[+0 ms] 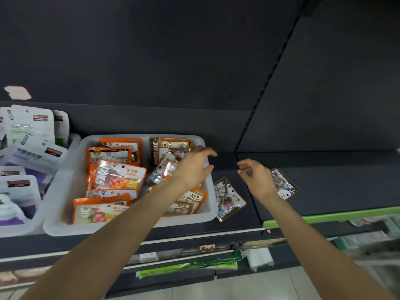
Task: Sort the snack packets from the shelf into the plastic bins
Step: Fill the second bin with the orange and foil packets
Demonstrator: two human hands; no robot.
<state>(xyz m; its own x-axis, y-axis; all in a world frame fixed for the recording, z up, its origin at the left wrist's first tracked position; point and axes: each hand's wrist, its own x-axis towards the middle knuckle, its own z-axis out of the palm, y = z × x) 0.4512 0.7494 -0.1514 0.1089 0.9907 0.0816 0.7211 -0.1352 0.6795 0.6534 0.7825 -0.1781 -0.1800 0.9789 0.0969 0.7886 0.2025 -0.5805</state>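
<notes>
The left hand (194, 167) hovers over the right end of the middle white plastic bin (65, 191), fingers spread and loosely bent, holding nothing. It seems to be just above the brown-edged packets piled in that end, though the blur makes it hard to say whether a fingertip touches one. The right hand (256, 177) is over the dark shelf (324, 182), also empty, thumb and fingers half curled as if ready to pinch.

Two stone-candy packets remain loose on the shelf board. One stone-candy packet (228, 199) lies flat just beside the bin's right wall, between the two forearms. The other packet (283, 184) lies partly under the right hand, its far corner showing past the knuckles.

To do this step well, I would let the right hand drop onto the packet beneath it and pinch it by an edge or the top seal, since these flat foil pouches lie tight on the board and are probably slippery across the face. Lift one corner first, then carry it left over the bin wall and lay it with the like brown-edged packets at the right end, not among the orange fruit-candy packets (120, 176) on the left. The left hand is nearer the packet by the bin wall and could take that one.

A second bin (74, 139) further left holds white and purple pouches (32, 135), a different sort.
</notes>
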